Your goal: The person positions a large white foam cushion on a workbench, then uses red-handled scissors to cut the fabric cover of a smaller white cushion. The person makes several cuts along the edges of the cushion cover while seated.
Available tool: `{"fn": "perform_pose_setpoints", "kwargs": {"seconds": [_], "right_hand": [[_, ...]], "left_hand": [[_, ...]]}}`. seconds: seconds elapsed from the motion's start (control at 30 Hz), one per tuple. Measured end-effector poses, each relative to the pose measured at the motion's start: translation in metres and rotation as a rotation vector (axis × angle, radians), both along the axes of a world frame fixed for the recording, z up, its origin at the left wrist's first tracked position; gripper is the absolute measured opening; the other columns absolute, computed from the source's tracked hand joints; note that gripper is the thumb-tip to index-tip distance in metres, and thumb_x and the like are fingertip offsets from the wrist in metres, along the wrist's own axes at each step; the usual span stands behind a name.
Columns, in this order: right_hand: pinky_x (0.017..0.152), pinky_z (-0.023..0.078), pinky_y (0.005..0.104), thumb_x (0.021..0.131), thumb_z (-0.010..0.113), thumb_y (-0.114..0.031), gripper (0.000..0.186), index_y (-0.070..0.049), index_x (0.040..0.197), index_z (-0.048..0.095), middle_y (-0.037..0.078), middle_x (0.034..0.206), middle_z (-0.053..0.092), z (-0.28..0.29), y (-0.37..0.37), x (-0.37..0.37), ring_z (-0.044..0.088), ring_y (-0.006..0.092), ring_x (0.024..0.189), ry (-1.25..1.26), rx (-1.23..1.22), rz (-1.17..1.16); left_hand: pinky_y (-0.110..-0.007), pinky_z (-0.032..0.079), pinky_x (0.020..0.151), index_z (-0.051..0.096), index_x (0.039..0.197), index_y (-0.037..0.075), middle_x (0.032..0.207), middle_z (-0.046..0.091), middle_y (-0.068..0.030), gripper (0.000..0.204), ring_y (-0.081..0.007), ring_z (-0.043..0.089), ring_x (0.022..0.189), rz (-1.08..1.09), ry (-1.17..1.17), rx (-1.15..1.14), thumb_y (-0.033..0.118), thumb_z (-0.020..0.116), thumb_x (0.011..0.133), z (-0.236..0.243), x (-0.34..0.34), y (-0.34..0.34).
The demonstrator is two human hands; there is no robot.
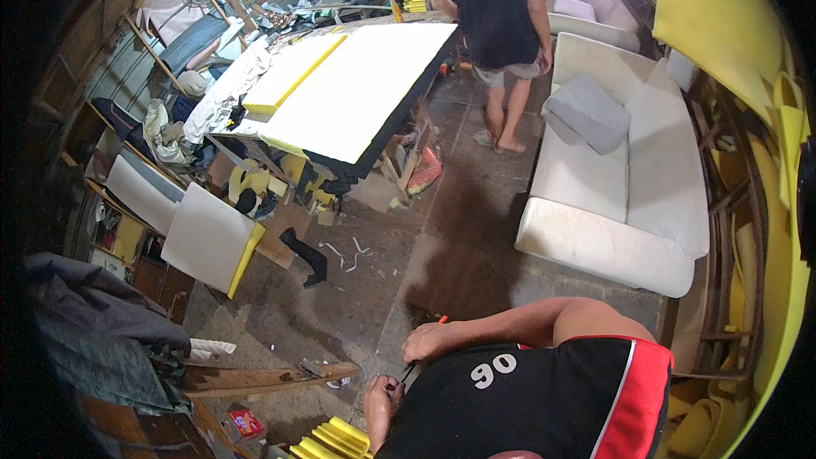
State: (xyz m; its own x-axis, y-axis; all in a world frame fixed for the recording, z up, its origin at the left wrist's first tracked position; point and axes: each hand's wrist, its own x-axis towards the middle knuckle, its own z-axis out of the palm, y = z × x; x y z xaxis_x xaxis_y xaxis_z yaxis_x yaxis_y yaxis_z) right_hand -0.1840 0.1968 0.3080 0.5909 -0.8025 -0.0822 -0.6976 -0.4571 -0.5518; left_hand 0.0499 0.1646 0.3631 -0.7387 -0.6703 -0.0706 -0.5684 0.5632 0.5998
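My right hand [427, 342] reaches in from the right and is closed round a slim tool, its orange end [443, 320] sticking out above the fist. Something thin and dark [410, 369] shows below that fist, towards the other hand. My left hand [381, 404] is lower and a little to the left, its fingers curled together. A small dark thing [392, 387] shows at those fingers, too small to name. Both hands are close to the front of my black shirt [527, 399], just apart from each other.
A curved wooden piece [272, 378] juts in from the left. Yellow foam strips [331, 440] lie near my left hand. A cream sofa [586, 242] stands right. Ahead are a table with a white foam sheet [357, 93] and a person [493, 13] in dark clothing.
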Motion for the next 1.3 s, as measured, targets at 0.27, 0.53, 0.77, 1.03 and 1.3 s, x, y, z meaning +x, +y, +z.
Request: {"fn": "perform_pose_setpoints", "kwargs": {"seconds": [0.27,0.53,0.77,1.03,1.3], "right_hand": [[0.081,0.051,0.0463,0.081,0.057,-0.02,0.02,-0.006,0.091,0.066,0.016,0.099,0.065,0.008,0.001,0.0,0.063,0.0363,0.098,0.048,0.03,0.043],[0.082,0.048,0.0481,0.084,0.057,-0.023,0.021,-0.004,0.09,0.063,0.017,0.095,0.061,-0.001,0.009,-0.01,0.06,0.0367,0.1,-0.131,-0.037,-0.014],[0.079,0.047,0.0493,0.086,0.057,-0.029,0.026,-0.003,0.091,0.059,0.018,0.097,0.062,0.02,0.018,-0.012,0.06,0.0392,0.098,-0.324,0.022,-0.277],[0.074,0.043,0.0521,0.087,0.056,-0.027,0.028,0.001,0.085,0.054,0.022,0.09,0.058,0.026,0.018,-0.01,0.058,0.0436,0.09,-0.507,0.012,-0.284],[0.071,0.043,0.0509,0.086,0.058,-0.025,0.026,0.001,0.083,0.055,0.023,0.086,0.058,0.037,0.016,-0.006,0.058,0.0442,0.085,-0.588,0.033,-0.25]], "left_hand": [[-0.033,0.046,0.061,0.061,0.082,0.002,0.07,0.061,-0.0117,0.016,-0.0217,0.059,0.064,-0.018,-0.125,0.383,0.01,0.074,0.08,-0.014,0.01,-0.009],[-0.025,0.047,0.067,0.064,0.087,0.0,0.08,0.066,-0.0046,0.011,-0.011,0.06,0.071,0.286,0.403,0.815,0.008,0.062,0.093,-0.029,0.029,-0.02],[-0.027,0.053,0.076,0.062,0.109,-0.004,0.094,0.068,-0.0098,0.022,-0.0139,0.064,0.08,0.484,0.685,0.81,0.014,0.061,0.097,-0.021,0.002,0.002],[-0.026,0.052,0.073,0.062,0.094,0.0,0.084,0.066,-0.005,0.008,-0.0101,0.06,0.073,0.53,0.753,0.532,0.008,0.064,0.093,-0.027,-0.019,0.009],[-0.026,0.05,0.071,0.065,0.093,0.0,0.082,0.065,-0.0035,0.008,-0.0099,0.059,0.072,0.457,0.651,0.387,0.007,0.063,0.093,-0.003,-0.008,0.003]]}}
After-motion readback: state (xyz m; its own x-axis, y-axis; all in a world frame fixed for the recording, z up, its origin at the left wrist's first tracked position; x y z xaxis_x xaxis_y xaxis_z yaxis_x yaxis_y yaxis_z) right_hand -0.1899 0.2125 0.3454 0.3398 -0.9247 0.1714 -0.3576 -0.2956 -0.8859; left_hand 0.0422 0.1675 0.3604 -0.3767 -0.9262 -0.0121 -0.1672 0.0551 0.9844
